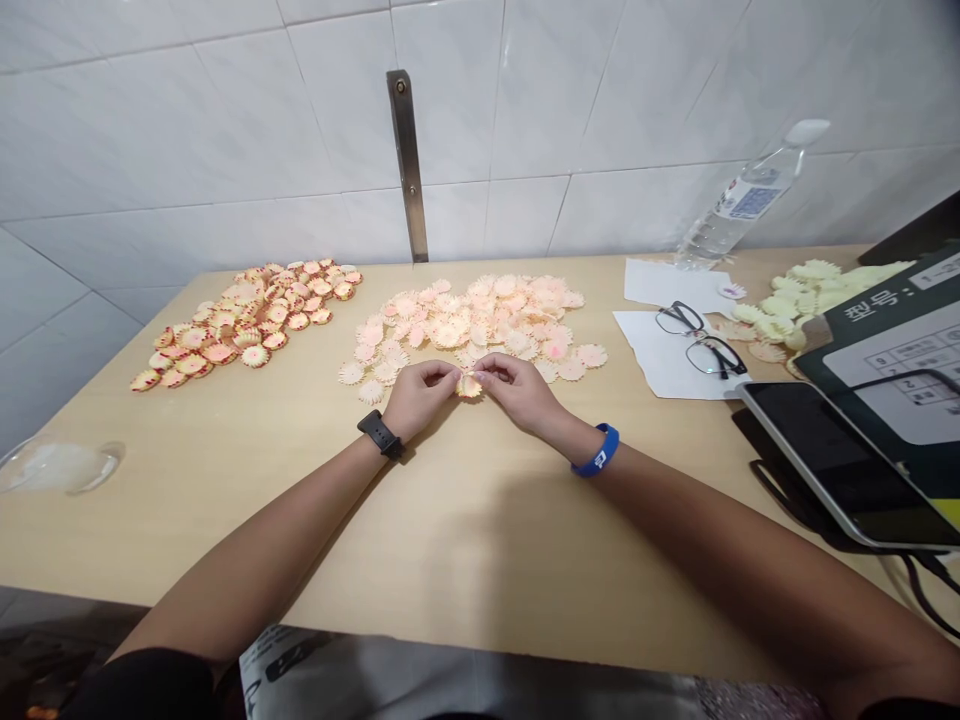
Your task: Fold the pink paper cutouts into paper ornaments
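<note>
Left hand point(418, 398) and right hand point(519, 390) meet, pinching a small scalloped paper flower point(469, 387) between them just below the pale pink flower pile point(472, 320). It appears light, thin and fragile, best held at the rim. An orange-edged flower pile point(244, 325) lies left of that pile, eyeglasses point(701, 340) right.

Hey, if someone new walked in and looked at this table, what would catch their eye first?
The eye goes first to the heap of pale pink, petal-edged paper flowers in the middle of the light wood-toned table, with a deeper orange-red heap of flowers to its left. Just in front of the pale heap, the left hand and right hand pinch a small orange flower between them.
</note>
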A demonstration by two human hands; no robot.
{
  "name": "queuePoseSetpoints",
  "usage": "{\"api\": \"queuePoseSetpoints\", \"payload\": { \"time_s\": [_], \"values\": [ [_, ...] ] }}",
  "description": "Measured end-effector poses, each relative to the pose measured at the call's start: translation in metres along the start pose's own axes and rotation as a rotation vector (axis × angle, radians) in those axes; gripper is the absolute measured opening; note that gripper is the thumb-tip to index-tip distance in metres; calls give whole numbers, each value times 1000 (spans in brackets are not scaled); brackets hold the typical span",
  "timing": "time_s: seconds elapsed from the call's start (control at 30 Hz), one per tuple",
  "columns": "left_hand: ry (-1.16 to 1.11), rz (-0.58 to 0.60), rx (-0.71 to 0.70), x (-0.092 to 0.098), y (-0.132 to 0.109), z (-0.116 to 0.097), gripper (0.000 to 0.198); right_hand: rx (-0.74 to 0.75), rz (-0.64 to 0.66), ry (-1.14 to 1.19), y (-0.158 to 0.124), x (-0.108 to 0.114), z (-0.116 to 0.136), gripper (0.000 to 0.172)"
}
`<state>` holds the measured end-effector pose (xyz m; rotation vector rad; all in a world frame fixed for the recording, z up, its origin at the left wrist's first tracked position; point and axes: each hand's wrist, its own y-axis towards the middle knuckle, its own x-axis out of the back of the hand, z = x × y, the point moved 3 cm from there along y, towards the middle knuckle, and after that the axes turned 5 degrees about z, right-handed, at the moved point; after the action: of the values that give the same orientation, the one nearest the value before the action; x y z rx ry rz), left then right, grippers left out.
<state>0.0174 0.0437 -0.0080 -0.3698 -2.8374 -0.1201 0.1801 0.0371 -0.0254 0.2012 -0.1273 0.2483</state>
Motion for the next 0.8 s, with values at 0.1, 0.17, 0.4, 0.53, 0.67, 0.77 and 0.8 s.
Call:
{"api": "queuePoseSetpoints", "payload": {
  "time_s": [0.1,0.17,0.4,0.53,0.67,0.77,0.8],
  "values": [
    [13,0,2,-3,-2,-1,16,-7,-14,-22,0,0,-2,19],
    [16,-1,-5,-4,-2,-1,15,-10,-21,-28,0,0,-3,20],
    [108,-22,-98,-5,-5,-2,19,-36,-4,-30,0,-1,1,28],
    [154,-24,-136,-5,-6,-1,18,-36,15,-26,-1,-2,3,30],
    [155,-27,-141,-5,-6,-1,17,-16,17,-44,0,-1,1,25],
    [153,-30,-140,-5,-6,-2,17,-18,18,-45,0,0,0,22],
    [151,-30,-137,-5,-6,-2,17,-19,18,-44,0,0,0,22]
  ]
}}
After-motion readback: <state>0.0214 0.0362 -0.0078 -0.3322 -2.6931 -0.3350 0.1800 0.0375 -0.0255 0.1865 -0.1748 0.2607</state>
